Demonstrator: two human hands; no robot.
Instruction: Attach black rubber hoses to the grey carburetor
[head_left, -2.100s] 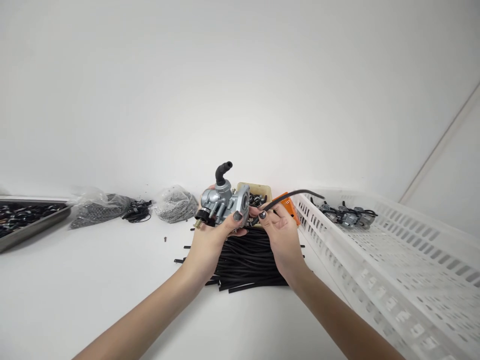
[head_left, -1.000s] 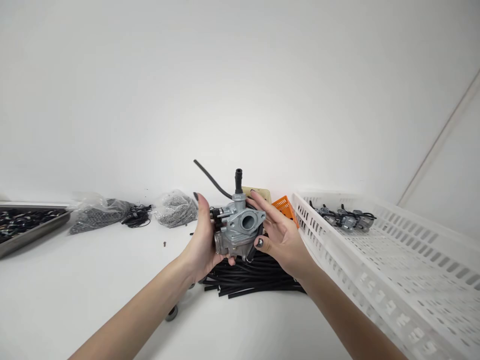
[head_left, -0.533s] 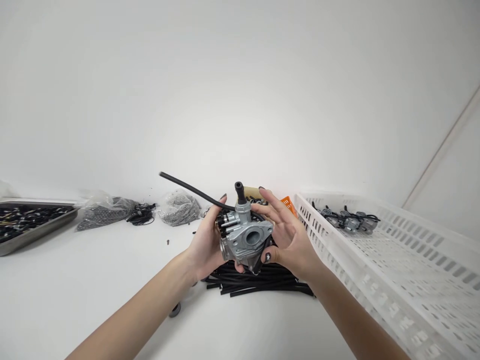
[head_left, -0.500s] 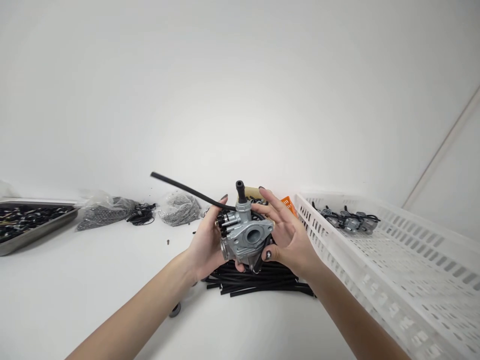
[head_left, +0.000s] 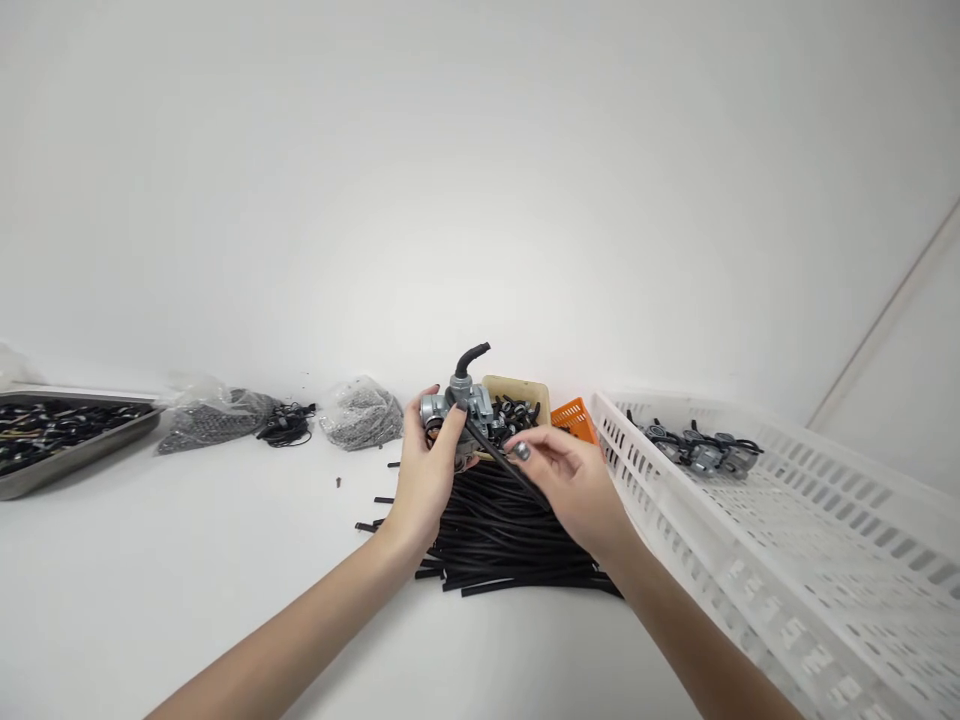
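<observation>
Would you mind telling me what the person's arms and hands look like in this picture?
Both forearms are bare, with no sleeves in view. The left hand and the right hand wear no gloves, and no watch, bracelet or ring shows. The fingernails are painted with dark grey polish.

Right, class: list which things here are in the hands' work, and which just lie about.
In hand: carburetor, held by left hand; hose, pinched by right hand.

Lying about: hose pile, beige box, orange basket, crate with other carburetors, bags, tray.
</observation>
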